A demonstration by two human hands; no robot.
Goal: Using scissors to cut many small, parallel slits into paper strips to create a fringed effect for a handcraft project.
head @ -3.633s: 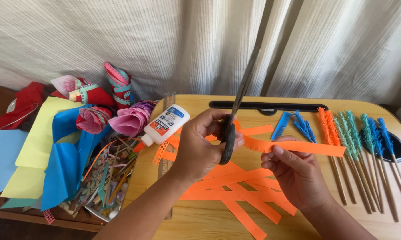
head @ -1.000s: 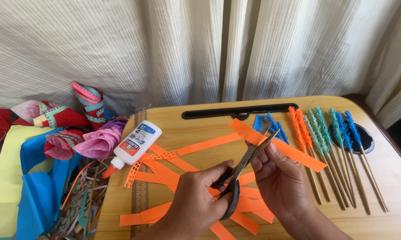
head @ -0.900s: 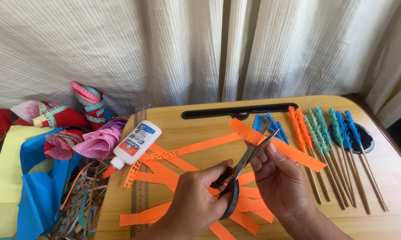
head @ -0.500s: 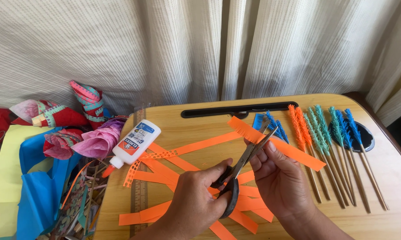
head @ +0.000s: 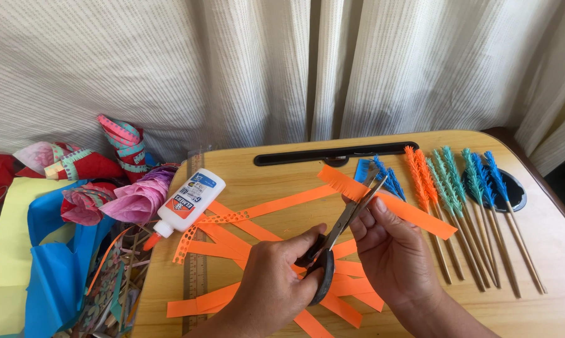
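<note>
Beside the table's (head: 245, 172) left edge, crumpled tissue paper (head: 132, 200) and blue and yellow sheets are lying in a heap. On the wood, a white glue bottle (head: 188, 201) is resting across a clear ruler (head: 196, 275), with loose orange strips (head: 263, 209) fanning out below it. The left hand (head: 276, 285) is gripping the black-handled scissors (head: 332, 241), fingers curled tight through the loops, blades nearly together on the fringed orange paper strip (head: 389, 201). The right hand (head: 395, 256) is pinching that strip just beside the blades. Because those fingers are sitting so near the edge, a nick looks possible, and a slanted cut could tear the fringe. Further right, fringed sticks (head: 464, 200) in orange, teal and blue are lying side by side.
</note>
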